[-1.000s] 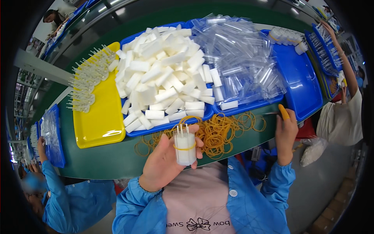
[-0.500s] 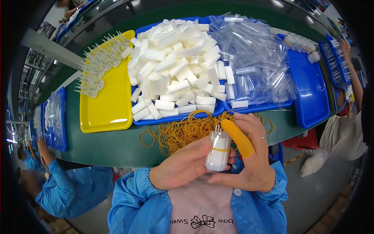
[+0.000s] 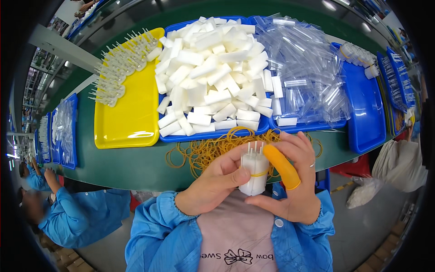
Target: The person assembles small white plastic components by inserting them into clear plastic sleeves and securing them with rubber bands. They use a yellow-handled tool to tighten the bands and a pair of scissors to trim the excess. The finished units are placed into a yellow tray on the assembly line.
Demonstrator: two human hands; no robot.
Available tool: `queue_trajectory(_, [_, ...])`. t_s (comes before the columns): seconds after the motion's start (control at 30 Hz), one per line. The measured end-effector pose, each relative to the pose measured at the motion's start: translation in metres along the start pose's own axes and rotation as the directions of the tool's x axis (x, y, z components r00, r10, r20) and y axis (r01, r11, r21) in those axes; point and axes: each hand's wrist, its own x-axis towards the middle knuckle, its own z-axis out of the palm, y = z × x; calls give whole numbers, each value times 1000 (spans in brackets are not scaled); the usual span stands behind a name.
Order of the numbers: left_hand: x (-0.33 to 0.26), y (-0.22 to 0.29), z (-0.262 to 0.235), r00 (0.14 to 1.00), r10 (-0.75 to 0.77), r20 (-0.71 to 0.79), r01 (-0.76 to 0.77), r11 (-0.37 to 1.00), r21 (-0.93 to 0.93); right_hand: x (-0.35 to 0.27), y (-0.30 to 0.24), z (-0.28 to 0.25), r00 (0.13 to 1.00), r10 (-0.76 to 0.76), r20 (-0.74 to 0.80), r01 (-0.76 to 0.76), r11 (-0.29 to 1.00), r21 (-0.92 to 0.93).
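My left hand (image 3: 216,181) grips a small bundle (image 3: 254,174) upright: a white cylinder-like body in clear plastic, ringed by a yellow rubber band (image 3: 259,174), with thin pale prongs on top. Its thumb presses the near left side. My right hand (image 3: 297,183) curves around the bundle's right side, thumb and fingers wide apart. An orange finger cot (image 3: 282,167) covers its index finger, whose tip is beside the prongs. The right thumb lies by the base; whether it touches cannot be told. Just beyond both hands lies a heap of yellow-brown rubber bands (image 3: 199,156) on the green table.
White foam blocks (image 3: 213,77) fill a blue tray; clear plastic sleeves (image 3: 303,68) fill another. The yellow tray (image 3: 127,122) at left bears pronged white parts (image 3: 113,72). A blue tray (image 3: 366,113) at right holds several bundles (image 3: 358,53). A co-worker's blue sleeve (image 3: 68,217) shows left.
The bundle has turned a little in my hands, and the left thumb now lies across its front. Both hands stay close together; the whole view has shifted slightly.
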Motion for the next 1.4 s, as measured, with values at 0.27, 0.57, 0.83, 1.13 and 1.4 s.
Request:
queue_trajectory(0.27, [0, -2, 2, 998, -31, -47, 32, 999, 7, 1, 6, 10, 986, -165, -15, 162, 979, -125])
queue_trajectory(0.57, [1, -4, -13, 966, -42, 257, 125, 941, -316, 0, 5, 10, 999, -50, -1, 50, 999, -2])
queue_trajectory(0.83, [1, -9, -2, 993, 48, -107, -61, 990, -126, 3, 3, 13, 993, -111, 34, 115, 982, -147])
queue_trajectory(1.13, [3, -10, 0, 999, 10, -48, -16, 991, -133, 4, 9, 10, 990, -139, -7, 137, 984, -116])
queue_trajectory(1.4, [2, -10, -1, 993, 22, -114, -33, 995, -91, 4, 6, 15, 994, -105, -18, 102, 984, -149])
